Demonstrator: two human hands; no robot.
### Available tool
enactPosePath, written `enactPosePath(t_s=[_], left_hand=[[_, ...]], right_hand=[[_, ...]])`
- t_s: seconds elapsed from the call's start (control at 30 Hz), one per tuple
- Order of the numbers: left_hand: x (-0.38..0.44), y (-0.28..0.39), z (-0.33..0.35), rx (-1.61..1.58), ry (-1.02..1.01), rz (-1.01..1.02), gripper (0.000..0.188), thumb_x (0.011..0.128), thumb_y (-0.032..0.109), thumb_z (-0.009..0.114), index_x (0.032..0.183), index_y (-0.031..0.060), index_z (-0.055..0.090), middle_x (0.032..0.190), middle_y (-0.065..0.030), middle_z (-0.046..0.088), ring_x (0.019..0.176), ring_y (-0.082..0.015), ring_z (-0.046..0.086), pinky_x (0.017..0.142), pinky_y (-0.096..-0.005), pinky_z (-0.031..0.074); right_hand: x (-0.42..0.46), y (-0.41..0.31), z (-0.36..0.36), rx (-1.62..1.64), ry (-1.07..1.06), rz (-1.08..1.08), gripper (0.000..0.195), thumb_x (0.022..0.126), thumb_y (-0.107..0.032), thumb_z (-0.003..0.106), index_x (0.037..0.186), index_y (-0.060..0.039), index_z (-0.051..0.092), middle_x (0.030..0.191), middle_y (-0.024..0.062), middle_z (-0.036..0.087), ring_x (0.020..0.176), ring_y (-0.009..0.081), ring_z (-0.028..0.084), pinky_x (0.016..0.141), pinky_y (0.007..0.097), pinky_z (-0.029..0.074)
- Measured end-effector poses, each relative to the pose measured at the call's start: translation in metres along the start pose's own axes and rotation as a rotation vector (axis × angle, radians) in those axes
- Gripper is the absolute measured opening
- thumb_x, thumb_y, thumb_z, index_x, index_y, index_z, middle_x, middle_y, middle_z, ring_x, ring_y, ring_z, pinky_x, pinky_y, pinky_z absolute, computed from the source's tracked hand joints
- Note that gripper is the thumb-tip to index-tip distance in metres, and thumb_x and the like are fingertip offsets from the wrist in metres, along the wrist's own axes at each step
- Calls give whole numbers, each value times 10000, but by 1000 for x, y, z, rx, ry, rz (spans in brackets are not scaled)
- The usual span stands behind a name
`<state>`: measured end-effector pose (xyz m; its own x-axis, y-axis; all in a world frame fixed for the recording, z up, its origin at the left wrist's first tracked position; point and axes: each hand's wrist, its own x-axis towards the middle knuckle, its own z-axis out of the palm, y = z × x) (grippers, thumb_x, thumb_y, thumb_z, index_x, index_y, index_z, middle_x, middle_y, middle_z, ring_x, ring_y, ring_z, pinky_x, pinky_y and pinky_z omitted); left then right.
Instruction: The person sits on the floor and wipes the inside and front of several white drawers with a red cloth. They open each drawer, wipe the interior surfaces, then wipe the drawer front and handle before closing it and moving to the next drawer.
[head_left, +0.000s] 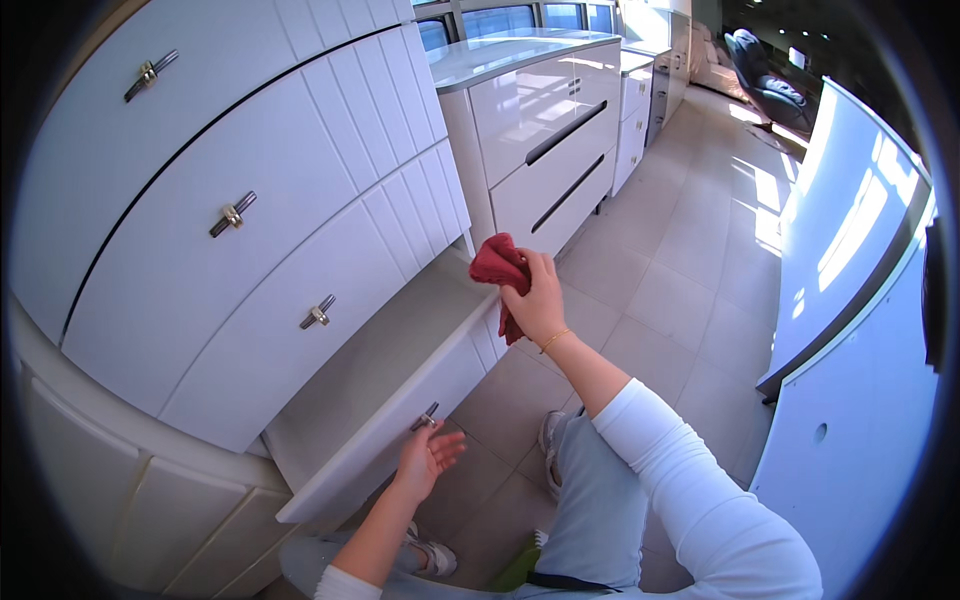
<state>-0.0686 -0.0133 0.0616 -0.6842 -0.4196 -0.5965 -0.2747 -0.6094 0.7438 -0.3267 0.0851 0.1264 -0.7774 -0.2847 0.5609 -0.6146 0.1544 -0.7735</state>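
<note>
In my right hand (538, 300) is a bunched red cloth (498, 262), held near the far end of an open bottom drawer (360, 360). The drawer belongs to a white chest (262, 277) with grooved panels, and its visible floor is grey and bare. My left hand (426, 461) is at the drawer front (450, 375), fingers spread, just below a metal handle (425, 416). Whether the left thumb touches that handle I cannot tell. Three more metal handles, one of them the lowest closed drawer's handle (318, 312), show on the drawers above.
Beyond the chest stands a glossy white cabinet (547, 135) with dark recessed grips. White furniture panels (847, 420) line the right side. A dark armchair (772, 86) sits far back on the tiled floor (637, 315). Something green (521, 562) lies between my legs.
</note>
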Motion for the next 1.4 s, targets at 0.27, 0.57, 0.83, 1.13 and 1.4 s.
enactPosePath(t_s=[0.27,0.57,0.83,1.13,1.4], left_hand=[[-88,37,9,1030,90,907,335,755,46,609,1086,24,566,1006,-117,619,909,-250,594,807,-337,458],[-79,39,-46,1318,467,1205,335,721,2,591,1057,6,585,982,-124,594,929,-302,545,806,-380,455],[-76,41,-42,1159,502,1231,346,723,-10,590,1068,0,569,1004,-132,584,930,-310,538,809,-384,447],[-93,31,-35,1307,434,1435,296,664,9,603,960,14,595,1005,-110,582,927,-300,534,813,-392,438],[-101,27,-40,1368,442,1455,292,648,42,603,940,29,607,998,-84,590,916,-271,534,785,-391,404]], right_hand=[[11,34,-22,-102,149,-42,460,694,-70,599,1148,-83,523,1045,132,494,938,322,527,808,374,458],[7,22,-30,-332,-126,-184,483,656,-77,622,1133,-106,548,994,102,524,928,287,531,788,374,468],[-30,-33,-9,-278,-354,-483,470,631,-78,636,1092,-95,547,942,102,514,878,290,545,718,363,480],[14,4,-41,-331,33,-200,512,678,-15,586,1180,-92,518,1025,124,516,919,323,549,783,373,467],[7,23,-51,-494,-206,-48,469,697,-140,613,1160,-110,542,1003,120,536,883,325,565,746,388,480]])
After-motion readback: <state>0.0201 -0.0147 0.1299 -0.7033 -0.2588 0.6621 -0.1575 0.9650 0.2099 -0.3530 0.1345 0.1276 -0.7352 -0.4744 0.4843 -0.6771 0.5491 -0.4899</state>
